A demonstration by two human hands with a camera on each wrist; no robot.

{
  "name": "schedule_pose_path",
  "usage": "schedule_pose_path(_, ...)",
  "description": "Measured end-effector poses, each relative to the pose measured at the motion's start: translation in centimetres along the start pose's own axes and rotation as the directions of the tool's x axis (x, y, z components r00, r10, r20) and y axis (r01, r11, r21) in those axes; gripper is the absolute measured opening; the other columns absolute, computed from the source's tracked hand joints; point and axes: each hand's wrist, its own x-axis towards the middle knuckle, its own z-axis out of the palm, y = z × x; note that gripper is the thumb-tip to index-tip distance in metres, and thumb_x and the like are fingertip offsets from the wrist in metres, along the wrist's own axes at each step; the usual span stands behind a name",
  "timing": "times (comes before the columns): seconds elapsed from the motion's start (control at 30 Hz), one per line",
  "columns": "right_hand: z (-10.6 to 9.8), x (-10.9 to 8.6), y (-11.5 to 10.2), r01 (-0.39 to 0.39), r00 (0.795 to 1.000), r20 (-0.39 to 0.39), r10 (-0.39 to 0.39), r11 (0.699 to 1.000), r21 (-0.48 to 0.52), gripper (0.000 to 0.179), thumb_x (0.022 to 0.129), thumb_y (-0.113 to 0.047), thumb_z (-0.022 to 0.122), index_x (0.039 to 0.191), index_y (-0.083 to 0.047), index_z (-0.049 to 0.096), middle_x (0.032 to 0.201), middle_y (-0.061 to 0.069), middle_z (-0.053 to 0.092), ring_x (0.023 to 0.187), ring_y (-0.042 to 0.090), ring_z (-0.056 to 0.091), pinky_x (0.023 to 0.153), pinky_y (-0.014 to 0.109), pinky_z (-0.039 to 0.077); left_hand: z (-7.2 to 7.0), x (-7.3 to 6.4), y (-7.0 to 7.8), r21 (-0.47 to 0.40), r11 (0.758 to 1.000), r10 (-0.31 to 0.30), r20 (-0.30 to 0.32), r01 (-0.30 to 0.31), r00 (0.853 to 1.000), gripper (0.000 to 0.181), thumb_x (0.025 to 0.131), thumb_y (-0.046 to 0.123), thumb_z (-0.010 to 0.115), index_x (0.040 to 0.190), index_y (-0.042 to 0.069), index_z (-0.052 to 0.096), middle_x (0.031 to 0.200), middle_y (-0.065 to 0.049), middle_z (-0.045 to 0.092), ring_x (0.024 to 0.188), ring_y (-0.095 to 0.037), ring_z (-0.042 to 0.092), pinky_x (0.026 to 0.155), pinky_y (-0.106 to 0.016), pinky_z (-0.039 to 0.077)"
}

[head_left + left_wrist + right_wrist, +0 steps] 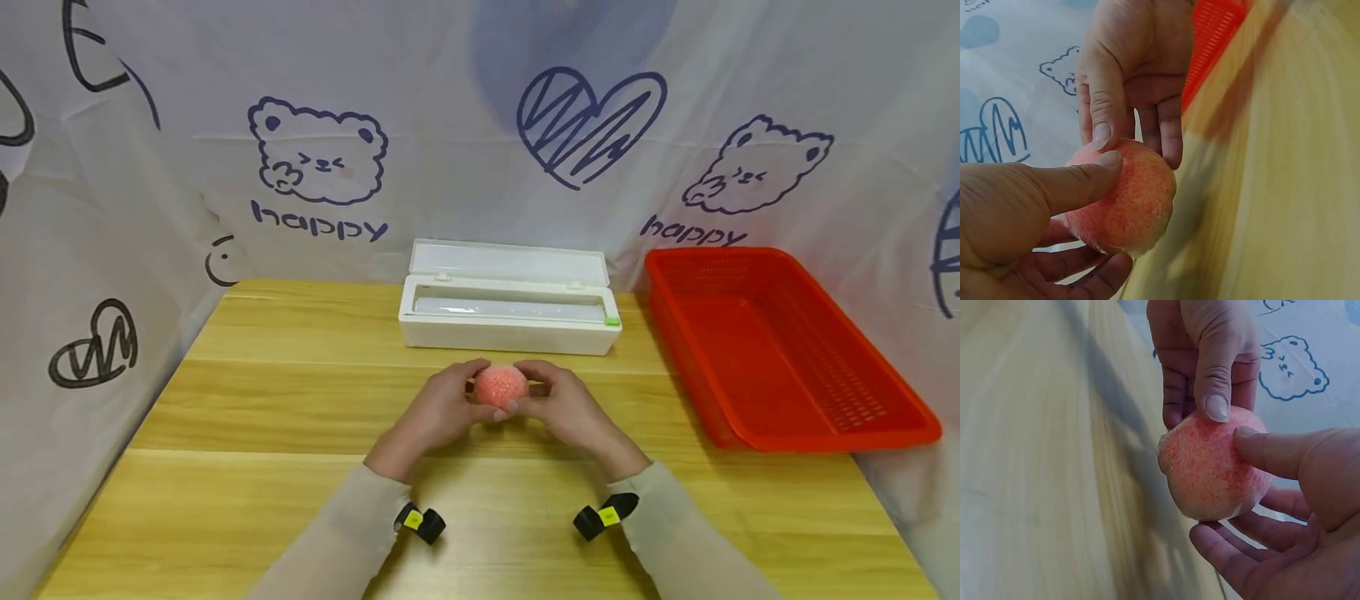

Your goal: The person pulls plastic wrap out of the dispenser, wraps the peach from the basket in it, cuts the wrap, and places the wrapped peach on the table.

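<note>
A round pink-red peach (502,387), wrapped in clear plastic film, is held between both hands over the middle of the table. The left hand (448,402) grips it from the left, thumb on the near face and fingers curled beneath. From the other side the right hand (564,407) grips it the same way, its thumb close to the left one. In the left wrist view the peach (1125,203) shows crinkled film along its lower edge. Film also gathers at the left side of the peach (1207,469) in the right wrist view.
Behind the hands stands an open white cling film box (510,336) with a roll (510,309) inside and its lid raised. To the right sits a red plastic basket (720,392). A printed white cloth (450,167) hangs behind the wooden table (262,400).
</note>
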Motion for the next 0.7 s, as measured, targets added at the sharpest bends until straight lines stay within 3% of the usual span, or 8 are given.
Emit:
schedule_pose_path(0.3,-0.3,0.4,1.3,-0.016,1.0,-0.013,0.015,1.0,-0.011,0.059,0.095,-0.014,0.079,0.148,-0.003,0.056,0.151,0.018,0.059,0.129,0.036,0.065,0.103,0.045,0.058,1.0,0.5,-0.7,-0.035,0.999,-0.021,0.006,0.022,1.0,0.073,0.09,0.025,0.087,0.151,0.004,0.054,0.134,-0.014,0.07,0.118,-0.026,0.069,0.102,-0.044,0.057)
schedule_pose_path(0.7,-0.1,0.2,1.9,-0.017,0.998,-0.066,0.011,0.996,-0.088,0.063,0.095,-0.02,0.08,0.15,-0.002,0.054,0.149,0.018,0.061,0.129,0.033,0.065,0.106,0.047,0.056,1.0,0.2,-1.1,0.002,1.0,0.006,0.001,-0.006,1.0,0.075,0.094,0.018,0.082,0.158,0.004,0.046,0.149,-0.018,0.061,0.13,-0.033,0.065,0.108,-0.047,0.054)
